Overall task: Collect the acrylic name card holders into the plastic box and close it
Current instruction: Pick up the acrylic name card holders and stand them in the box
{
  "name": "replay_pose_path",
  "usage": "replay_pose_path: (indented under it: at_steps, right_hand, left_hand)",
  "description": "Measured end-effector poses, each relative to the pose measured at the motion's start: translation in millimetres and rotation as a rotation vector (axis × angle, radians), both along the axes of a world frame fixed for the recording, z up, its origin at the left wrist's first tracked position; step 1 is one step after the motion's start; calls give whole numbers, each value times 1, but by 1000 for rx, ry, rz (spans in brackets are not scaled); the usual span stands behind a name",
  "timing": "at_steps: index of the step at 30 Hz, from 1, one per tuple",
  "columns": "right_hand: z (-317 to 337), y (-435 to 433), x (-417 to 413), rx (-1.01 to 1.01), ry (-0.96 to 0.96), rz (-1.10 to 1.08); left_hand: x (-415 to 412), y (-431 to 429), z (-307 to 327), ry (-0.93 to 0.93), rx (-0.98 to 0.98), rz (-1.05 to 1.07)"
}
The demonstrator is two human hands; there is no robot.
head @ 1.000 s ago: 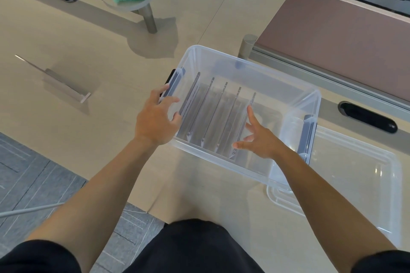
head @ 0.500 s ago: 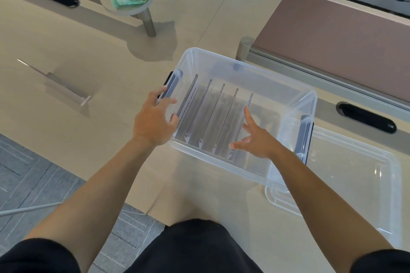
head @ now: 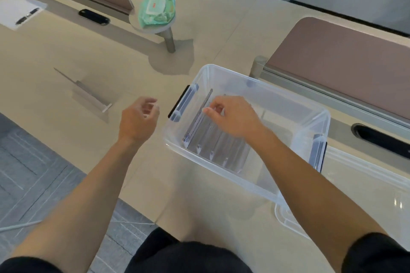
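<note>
Currently the clear plastic box (head: 221,176) stands open on the beige desk (head: 55,55), a little to the right of the person. Inside it, several acrylic name card holders (head: 199,139) stand on edge in a row, side by side, in the left part of the box. The right hand (head: 235,117) is inside the box above this row. Its fingers are curled down and its thumb reaches to the top edge of the holders at the left end. If it really pinches one of them or only touches them, I cannot tell.

The left hand (head: 138,119) hovers over the desk just beside the left handle of the box. Its fingers are loosely curled and it holds nothing.

One more holder (head: 93,97) lies alone on the desk, to the left of the left hand and well apart from the box. The transparent lid (head: 366,195) lies flat on the desk on the right side, partly under the box.

Farther back, a green pack of wipes (head: 156,8) rests on a small round stand (head: 153,27).
</note>
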State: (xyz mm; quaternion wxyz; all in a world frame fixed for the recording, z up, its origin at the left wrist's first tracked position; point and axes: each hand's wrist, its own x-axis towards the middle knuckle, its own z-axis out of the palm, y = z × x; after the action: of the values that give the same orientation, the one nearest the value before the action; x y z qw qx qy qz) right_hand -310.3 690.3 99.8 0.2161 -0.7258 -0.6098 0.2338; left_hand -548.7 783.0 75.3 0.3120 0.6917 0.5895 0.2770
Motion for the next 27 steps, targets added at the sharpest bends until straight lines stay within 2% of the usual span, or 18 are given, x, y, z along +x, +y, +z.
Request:
replay_pose_path:
  at_steps: [8,15,20,27]
  right_hand:
    - [7,114,-102,16,20,194]
    - [-4,235,-200,-138,-35,277]
    - [-28,318,-259,-205,-3,268]
    - [-67,410,-327,-314,119,249]
  left_hand:
    - [-81,57,-10,-77,-92,334]
    - [-142,130,-57,-236,-207,538]
    - [-154,164,-91,-72,-235,585]
    - [-160,208,-131,-44,-176,487]
